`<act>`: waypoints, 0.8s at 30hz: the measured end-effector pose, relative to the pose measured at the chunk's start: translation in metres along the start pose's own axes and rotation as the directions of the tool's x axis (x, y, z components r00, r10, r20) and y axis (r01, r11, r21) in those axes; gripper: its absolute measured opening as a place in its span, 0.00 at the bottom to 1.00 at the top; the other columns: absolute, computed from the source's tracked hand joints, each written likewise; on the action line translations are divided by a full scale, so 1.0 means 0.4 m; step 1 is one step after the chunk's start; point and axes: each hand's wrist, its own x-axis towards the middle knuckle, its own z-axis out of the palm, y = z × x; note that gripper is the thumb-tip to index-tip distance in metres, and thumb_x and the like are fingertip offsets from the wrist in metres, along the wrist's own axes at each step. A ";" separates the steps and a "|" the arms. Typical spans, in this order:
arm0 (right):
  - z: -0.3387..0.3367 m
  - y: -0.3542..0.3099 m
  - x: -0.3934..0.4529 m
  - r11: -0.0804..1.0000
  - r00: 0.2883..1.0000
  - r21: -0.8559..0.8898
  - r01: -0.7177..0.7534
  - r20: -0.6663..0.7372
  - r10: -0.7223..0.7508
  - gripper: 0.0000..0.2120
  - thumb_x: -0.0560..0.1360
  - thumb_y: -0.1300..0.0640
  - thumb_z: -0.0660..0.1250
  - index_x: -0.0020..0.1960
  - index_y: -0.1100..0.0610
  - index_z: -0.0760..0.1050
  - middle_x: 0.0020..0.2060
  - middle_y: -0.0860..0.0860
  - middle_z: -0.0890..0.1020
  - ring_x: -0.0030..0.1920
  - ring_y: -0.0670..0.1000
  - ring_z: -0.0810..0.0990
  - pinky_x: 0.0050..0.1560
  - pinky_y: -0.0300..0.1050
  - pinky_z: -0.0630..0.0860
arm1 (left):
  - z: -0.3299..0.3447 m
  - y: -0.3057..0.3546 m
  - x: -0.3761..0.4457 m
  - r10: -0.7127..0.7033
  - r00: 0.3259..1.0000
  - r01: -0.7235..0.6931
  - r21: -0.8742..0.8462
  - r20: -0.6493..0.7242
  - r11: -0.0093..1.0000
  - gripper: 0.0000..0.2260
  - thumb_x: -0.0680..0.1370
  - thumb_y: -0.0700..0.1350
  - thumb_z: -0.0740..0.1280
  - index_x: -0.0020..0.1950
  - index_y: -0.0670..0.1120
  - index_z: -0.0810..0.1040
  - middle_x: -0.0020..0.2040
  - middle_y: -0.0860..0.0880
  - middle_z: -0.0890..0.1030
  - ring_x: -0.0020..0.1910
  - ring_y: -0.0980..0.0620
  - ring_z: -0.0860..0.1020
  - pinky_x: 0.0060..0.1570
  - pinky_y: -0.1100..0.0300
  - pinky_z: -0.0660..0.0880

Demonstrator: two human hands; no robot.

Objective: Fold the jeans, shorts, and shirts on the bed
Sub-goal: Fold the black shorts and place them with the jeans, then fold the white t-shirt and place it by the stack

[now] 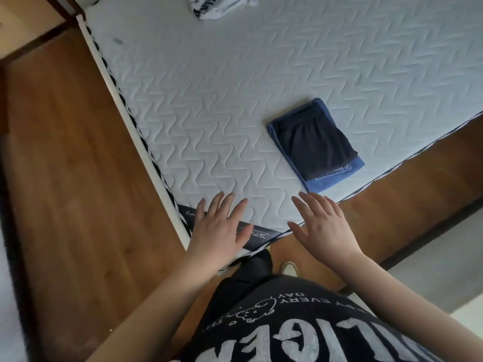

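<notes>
Where the mattress narrows to its near corner, a folded stack of clothes lies flat on the quilted white surface. The stack consists of a dark folded garment resting on top of a blue folded garment; the blue one shows along the left edge, the far edge and the near end of the stack. Which garment types these are cannot be told. The stack sits close to the mattress edge on its right side.

A white garment with dark lettering, crumpled and unfolded, lies well apart from the stack, at the far side of the mattress and cut off by the top of the view.

Nearer the person than the stack, both hands hover palm down over the mattress corner. The right hand has straight, spread fingers and holds nothing; its fingertips are just beside the near end of the stack, not touching it. The left hand, farther from the stack, is likewise flat with spread fingers and holds nothing.

Wooden floor surrounds the mattress on both sides of the stack's corner. Below the hands, the person's dark printed shirt and one light shoe are visible.
</notes>
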 end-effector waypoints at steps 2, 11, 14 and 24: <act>-0.004 -0.002 -0.025 0.999 1.000 0.021 0.025 -0.019 -0.024 0.26 0.78 0.43 0.64 0.72 0.54 0.71 0.69 0.53 0.74 0.71 0.57 0.70 0.72 0.55 0.63 | -0.003 0.038 -0.055 -0.054 0.998 0.053 0.006 0.037 0.999 0.24 0.79 0.59 0.54 0.71 0.50 0.72 0.69 0.46 0.74 0.70 0.42 0.70 0.67 0.38 0.64; -0.037 -0.033 -0.077 0.980 0.981 0.023 0.196 0.003 -0.196 0.25 0.78 0.45 0.64 0.71 0.56 0.72 0.68 0.54 0.76 0.68 0.57 0.73 0.70 0.55 0.66 | -0.016 0.083 -0.214 -0.236 0.971 0.237 -0.013 0.036 0.971 0.24 0.79 0.58 0.55 0.69 0.48 0.75 0.67 0.45 0.77 0.67 0.42 0.74 0.66 0.43 0.69; -0.042 -0.080 -0.070 0.967 0.967 0.019 0.255 0.013 -0.255 0.25 0.78 0.45 0.64 0.71 0.56 0.71 0.68 0.54 0.76 0.68 0.58 0.73 0.70 0.55 0.66 | -0.014 0.057 -0.268 -0.299 0.952 0.301 -0.016 0.068 0.954 0.24 0.80 0.59 0.57 0.72 0.50 0.72 0.70 0.46 0.74 0.70 0.43 0.70 0.69 0.45 0.65; -0.003 -0.306 -0.038 0.877 0.875 -0.053 0.477 0.121 -0.468 0.28 0.80 0.40 0.55 0.76 0.52 0.64 0.74 0.51 0.69 0.73 0.54 0.66 0.74 0.52 0.59 | -0.004 -0.054 -0.455 -0.527 0.844 0.534 -0.077 0.098 0.842 0.28 0.80 0.64 0.44 0.78 0.55 0.56 0.77 0.49 0.63 0.77 0.47 0.58 0.74 0.49 0.48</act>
